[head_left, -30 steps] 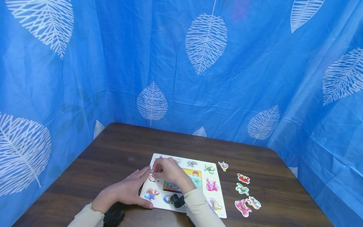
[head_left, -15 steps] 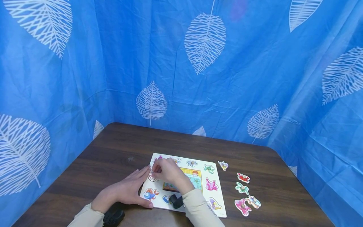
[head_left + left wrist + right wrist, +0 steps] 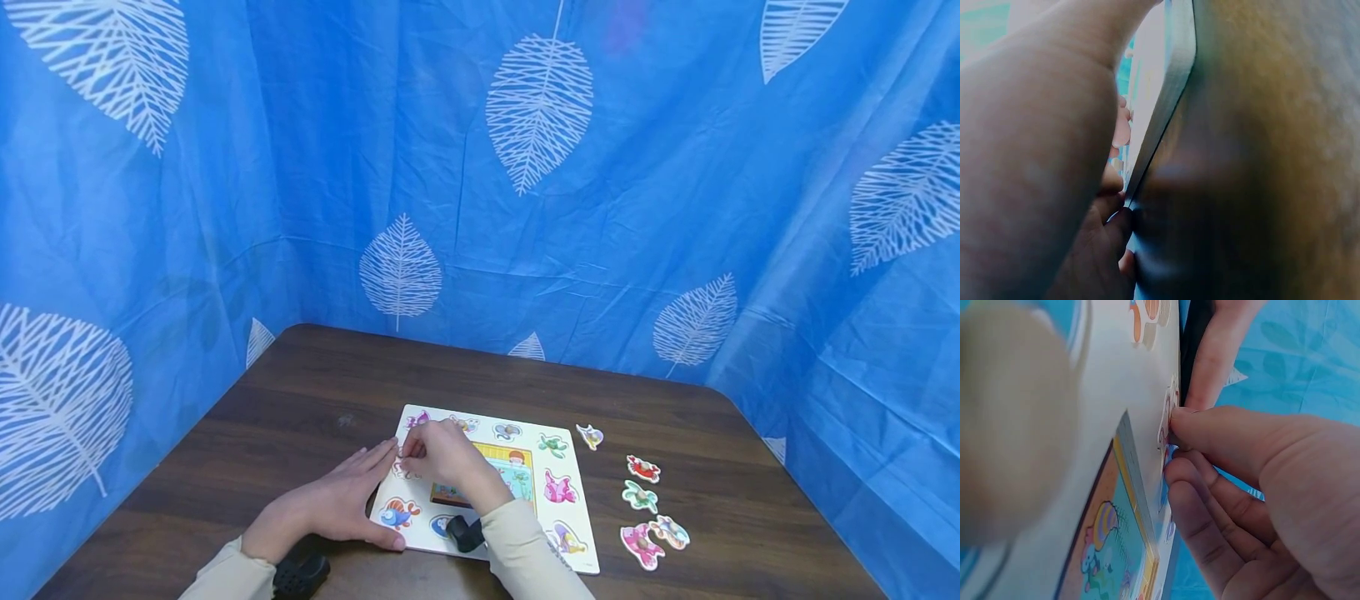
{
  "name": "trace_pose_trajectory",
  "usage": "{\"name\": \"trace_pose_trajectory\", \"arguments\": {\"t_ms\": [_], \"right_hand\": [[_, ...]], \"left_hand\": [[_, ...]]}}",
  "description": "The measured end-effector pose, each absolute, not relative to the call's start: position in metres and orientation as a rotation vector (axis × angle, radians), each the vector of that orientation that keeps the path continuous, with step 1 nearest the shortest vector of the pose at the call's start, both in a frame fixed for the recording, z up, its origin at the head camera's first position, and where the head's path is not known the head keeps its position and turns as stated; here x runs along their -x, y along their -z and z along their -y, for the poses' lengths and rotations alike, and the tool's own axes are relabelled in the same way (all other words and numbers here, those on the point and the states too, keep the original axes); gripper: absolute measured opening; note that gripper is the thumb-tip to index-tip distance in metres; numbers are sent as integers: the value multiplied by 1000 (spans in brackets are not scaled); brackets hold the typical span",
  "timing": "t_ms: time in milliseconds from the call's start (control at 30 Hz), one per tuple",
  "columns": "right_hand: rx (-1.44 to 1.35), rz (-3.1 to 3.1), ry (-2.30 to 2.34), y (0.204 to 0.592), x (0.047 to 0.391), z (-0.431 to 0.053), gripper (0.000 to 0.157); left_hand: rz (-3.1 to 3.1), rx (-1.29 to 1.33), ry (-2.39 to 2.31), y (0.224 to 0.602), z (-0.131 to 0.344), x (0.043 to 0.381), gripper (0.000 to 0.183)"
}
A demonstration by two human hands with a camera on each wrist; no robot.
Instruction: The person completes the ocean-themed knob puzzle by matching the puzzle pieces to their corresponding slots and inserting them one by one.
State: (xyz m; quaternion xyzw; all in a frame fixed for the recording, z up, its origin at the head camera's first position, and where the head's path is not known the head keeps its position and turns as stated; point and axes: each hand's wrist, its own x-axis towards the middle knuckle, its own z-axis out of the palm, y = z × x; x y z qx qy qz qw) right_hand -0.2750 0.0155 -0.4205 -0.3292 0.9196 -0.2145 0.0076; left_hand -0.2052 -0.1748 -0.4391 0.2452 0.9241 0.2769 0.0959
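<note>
A white peg puzzle board [image 3: 480,546] with sea-animal pictures lies on the table. My right hand [image 3: 448,457] is over its left part, thumb and fingers pinching the small knob of a puzzle piece [image 3: 1164,425] with reddish-brown outlines. In the right wrist view the piece is right at the board's face, its knob mostly hidden by the fingertips. My left hand [image 3: 337,502] rests at the board's left edge, fingers stretched along it and thumb at the front corner. The left wrist view shows the board's edge [image 3: 1169,81] beside the left hand's fingers.
Right of the board lie several loose pieces: a purple-and-yellow one [image 3: 591,437], a red crab [image 3: 643,470], a green turtle [image 3: 640,497], a pink fish [image 3: 641,547] and a striped one [image 3: 670,532]. A raised picture block [image 3: 517,477] is at the board's centre. Blue curtains [image 3: 465,250] surround the table [image 3: 330,375].
The piece under my right hand has turned and shifted slightly on the board, and the right fingertips have moved a little with it. My left hand has stayed in place.
</note>
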Motion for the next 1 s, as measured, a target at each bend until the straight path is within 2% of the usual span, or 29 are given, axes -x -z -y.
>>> {"name": "trace_pose_trajectory", "arguments": {"t_ms": [1000], "right_hand": [[975,-2829,774,404,282,-37,11]], "left_hand": [[-2711,-673,-825,441,176,208,127]]}}
